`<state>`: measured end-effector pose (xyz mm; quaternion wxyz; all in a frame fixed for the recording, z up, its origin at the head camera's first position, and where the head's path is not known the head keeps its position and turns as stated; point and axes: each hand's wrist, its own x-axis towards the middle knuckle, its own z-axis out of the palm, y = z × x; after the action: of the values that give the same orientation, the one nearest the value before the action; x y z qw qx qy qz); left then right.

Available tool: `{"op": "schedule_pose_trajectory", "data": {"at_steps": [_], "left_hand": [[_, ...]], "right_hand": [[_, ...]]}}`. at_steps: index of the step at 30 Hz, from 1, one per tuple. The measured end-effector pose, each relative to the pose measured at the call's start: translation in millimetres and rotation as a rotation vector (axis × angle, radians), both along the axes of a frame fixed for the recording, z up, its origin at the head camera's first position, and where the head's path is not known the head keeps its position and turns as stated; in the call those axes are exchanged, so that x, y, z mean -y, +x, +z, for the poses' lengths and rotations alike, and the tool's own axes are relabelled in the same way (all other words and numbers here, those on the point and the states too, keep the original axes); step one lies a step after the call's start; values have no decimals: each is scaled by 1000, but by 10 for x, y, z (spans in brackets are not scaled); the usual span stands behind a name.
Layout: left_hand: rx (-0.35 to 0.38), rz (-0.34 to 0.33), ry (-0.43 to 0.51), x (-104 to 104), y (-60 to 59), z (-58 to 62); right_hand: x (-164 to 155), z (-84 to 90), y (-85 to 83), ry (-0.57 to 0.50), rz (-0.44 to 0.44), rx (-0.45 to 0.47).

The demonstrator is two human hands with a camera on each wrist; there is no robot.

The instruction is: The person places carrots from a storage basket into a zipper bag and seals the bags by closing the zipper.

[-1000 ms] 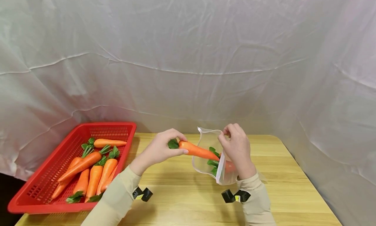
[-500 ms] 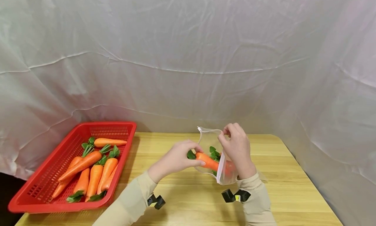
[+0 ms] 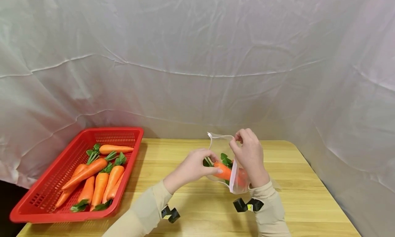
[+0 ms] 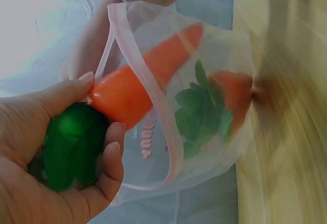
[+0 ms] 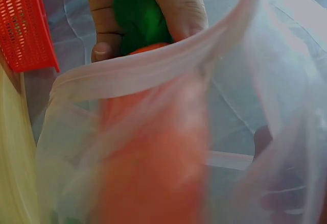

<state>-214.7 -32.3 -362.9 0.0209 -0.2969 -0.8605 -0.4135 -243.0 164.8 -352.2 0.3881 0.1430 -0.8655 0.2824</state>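
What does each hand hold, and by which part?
Left hand holds a carrot by its leafy end; right hand pinches the clear bag at its rim.

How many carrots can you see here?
9: seven in the red basket, one carrot held by the left hand half inside the bag, one already inside it. More may lie hidden.

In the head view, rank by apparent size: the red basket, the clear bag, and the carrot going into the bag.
Largest to smallest as they look:
1. red basket
2. clear bag
3. carrot; only part shows, since the left hand and the bag cover its ends, so it is longer than it looks.
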Motion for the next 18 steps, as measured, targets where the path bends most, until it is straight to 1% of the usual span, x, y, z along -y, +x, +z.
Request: {"op": "schedule_pose_trajectory", "data": {"at_steps": [6,9,12,13,15,18], "left_hand": [[104,-19,73,-39,17,13],[147,-5,100,-46,29,17],[186,25,148,-46,35,14],[193,39,168,-47,32,11],[185,65,197,-47,27,6],[141,101,206,-53,15,11]], "right_hand": [[-11,6,4,3,-8,11],[-14,7,7,2,-10,13],[-16,8,9,2,-8,6],[-17,9,9,0,-8,4],[-19,10,8,-2,-8,0],[-20,14,6,-1,-13,-5]]}}
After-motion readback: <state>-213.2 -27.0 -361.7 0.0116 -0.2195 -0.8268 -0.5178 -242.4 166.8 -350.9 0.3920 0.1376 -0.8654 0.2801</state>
